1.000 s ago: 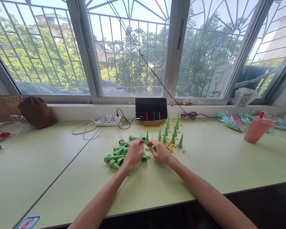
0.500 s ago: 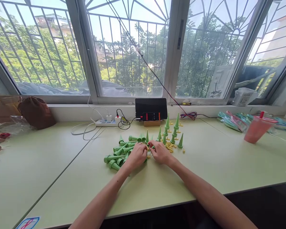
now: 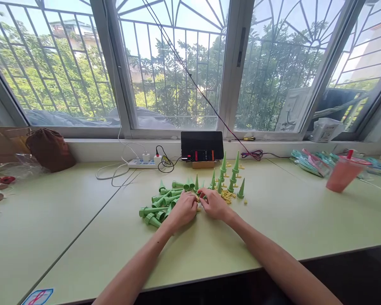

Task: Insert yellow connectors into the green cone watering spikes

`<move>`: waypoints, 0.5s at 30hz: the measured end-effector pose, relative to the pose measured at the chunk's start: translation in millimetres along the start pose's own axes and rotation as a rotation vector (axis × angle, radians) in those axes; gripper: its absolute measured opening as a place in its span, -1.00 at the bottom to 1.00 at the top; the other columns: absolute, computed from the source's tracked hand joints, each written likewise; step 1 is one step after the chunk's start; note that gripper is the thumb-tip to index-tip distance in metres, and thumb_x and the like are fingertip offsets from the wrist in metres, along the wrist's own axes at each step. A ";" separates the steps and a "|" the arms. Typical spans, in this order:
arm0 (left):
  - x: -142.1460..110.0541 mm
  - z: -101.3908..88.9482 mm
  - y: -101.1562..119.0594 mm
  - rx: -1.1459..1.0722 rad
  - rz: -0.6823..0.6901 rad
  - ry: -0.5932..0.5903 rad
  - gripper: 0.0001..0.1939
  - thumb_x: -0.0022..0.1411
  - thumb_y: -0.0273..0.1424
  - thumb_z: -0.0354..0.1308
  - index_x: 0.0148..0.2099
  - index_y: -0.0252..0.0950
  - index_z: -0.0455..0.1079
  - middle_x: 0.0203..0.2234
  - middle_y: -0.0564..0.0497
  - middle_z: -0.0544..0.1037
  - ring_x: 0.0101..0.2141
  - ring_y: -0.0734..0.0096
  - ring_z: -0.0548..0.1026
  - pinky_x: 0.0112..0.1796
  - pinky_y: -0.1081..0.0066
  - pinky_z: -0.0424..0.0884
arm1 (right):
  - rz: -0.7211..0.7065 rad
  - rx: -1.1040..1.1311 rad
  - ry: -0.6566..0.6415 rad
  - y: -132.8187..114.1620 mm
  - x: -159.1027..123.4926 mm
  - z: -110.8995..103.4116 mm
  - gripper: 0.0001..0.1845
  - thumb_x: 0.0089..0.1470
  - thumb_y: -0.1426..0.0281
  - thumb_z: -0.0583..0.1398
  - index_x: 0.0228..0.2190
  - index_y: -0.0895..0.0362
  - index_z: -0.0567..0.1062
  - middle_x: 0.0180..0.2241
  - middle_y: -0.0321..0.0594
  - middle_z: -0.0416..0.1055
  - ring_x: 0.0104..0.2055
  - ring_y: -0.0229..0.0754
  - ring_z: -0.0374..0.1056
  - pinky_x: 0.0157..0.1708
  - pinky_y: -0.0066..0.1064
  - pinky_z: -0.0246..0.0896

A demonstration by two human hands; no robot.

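My left hand (image 3: pixel 186 207) and my right hand (image 3: pixel 214 204) meet fingertip to fingertip over the table, both closed. A small yellow plastic piece (image 3: pixel 197 198) shows at my left fingertips. Green plastic peeks out from my right fingers; it looks like one of the hollow spikes, mostly hidden. Beside my left hand lies a heap of green plastic spikes (image 3: pixel 158 209), some with open ends showing. Past my right hand is a pile of small yellow pieces (image 3: pixel 227 195). Behind it, green spikes stand stacked in columns (image 3: pixel 234 173) with yellow pieces sticking out sideways.
A lone spike (image 3: pixel 241 189) stands right of the stacks. Farther back are a phone (image 3: pixel 203 156) against a dark tablet (image 3: pixel 202 140), a power strip (image 3: pixel 136 164) and cables. A pink drink cup (image 3: pixel 345 173) is at right, a brown pouch (image 3: pixel 50 150) at left.
The view has shifted very slightly. My hands stay together in nearly the same place, with only small finger movement.
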State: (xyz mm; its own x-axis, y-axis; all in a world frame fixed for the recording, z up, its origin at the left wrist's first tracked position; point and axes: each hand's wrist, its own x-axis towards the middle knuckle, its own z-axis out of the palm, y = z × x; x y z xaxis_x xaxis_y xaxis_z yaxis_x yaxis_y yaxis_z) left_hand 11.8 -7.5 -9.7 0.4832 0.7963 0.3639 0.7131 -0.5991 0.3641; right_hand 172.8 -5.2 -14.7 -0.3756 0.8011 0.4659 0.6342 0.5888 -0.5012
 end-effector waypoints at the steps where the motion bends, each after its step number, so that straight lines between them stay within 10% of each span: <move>1: 0.0 -0.2 0.4 0.000 0.000 -0.001 -0.70 0.22 -0.49 -0.18 -0.41 -0.28 0.35 -0.35 -0.08 0.50 -0.21 0.26 0.42 0.16 0.02 0.02 | 0.000 0.002 0.000 0.3 0.1 0.2 -0.74 0.12 0.51 0.08 -0.12 0.20 0.41 -0.28 -0.11 0.48 -0.27 -0.17 0.37 -0.24 -0.40 0.20; 15: -1.2 3.2 -2.5 -0.070 0.019 0.077 -0.70 0.21 -0.50 -0.14 -0.43 -0.27 0.40 -0.33 -0.07 0.55 -0.19 0.25 0.44 0.19 0.01 0.00 | 0.007 -0.005 -0.001 -1.4 -0.6 -0.3 -0.76 0.12 0.51 0.09 -0.15 0.19 0.42 -0.30 -0.11 0.48 -0.30 -0.17 0.36 -0.26 -0.39 0.20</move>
State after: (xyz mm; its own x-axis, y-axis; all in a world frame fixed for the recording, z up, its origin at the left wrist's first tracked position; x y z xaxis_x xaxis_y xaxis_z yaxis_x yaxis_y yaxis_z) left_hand 11.0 -6.7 -13.9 0.4541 0.7776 0.4349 0.6659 -0.6205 0.4142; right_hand 172.3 -6.5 -14.0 -0.3715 0.8054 0.4619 0.6400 0.5826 -0.5010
